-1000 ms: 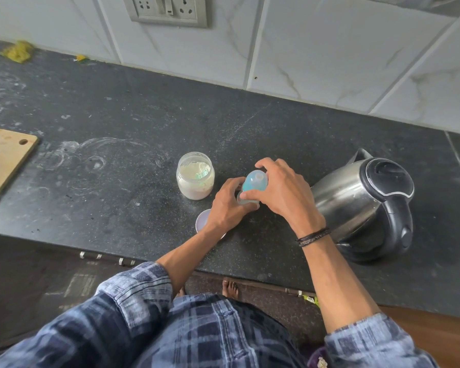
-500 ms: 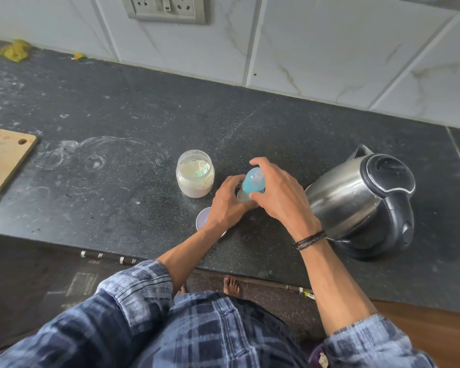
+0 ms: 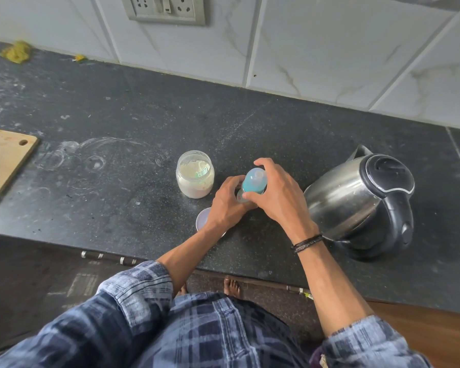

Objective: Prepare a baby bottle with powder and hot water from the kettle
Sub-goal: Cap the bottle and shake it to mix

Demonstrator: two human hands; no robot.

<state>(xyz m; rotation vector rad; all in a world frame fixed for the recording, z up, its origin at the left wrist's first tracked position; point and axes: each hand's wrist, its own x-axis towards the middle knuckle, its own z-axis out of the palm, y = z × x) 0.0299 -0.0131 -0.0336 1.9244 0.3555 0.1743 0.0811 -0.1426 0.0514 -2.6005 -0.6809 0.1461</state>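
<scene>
A small baby bottle with a blue cap (image 3: 254, 180) stands upright on the dark counter (image 3: 117, 203) between my hands. My left hand (image 3: 227, 203) grips its lower body, which is mostly hidden. My right hand (image 3: 275, 193) curls its fingers and thumb round the blue cap from above. An open glass jar of pale powder (image 3: 195, 177) with a scoop inside sits just left of the bottle. The steel kettle with a black lid and handle (image 3: 361, 200) stands to the right, lid closed.
A round white lid (image 3: 203, 219) lies on the counter under my left wrist. A wooden cutting board (image 3: 3, 163) sits at the far left. Behind runs a tiled wall with a socket plate (image 3: 165, 7). The counter's front edge is near my body.
My right hand has shifted slightly round the blue cap while my left hand keeps holding the bottle in place. Jar and kettle stay put.
</scene>
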